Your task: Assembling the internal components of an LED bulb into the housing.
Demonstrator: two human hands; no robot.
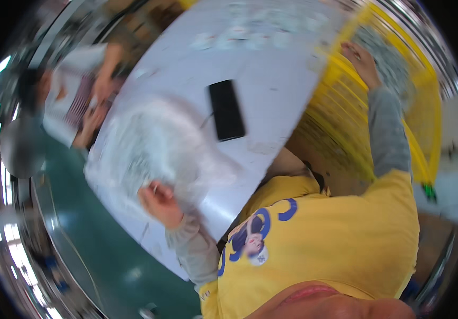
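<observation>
A large clear plastic bag (pixel 186 143) lies spread on the white table, with a mass of small pale pieces inside it, too blurred to name. My left hand (pixel 160 203) is at the bag's near side, fingers curled together; whatever they hold is too small to make out. Out to the right, my right hand (pixel 362 63) is raised at the rim of a yellow plastic crate (pixel 340 87). Its fingers are bent inward, and anything between them cannot be made out. Many greyish-clear small pieces (pixel 386 64) fill the crate beside that hand.
A black phone (pixel 227 110) lies on the white table (pixel 271 101) between my hands. Several small pale pieces (pixel 239 38) sit in rows at the far end. Across the table, another person's hands (pixel 99 101) are at work. A green surface (pixel 101 234) runs along the left.
</observation>
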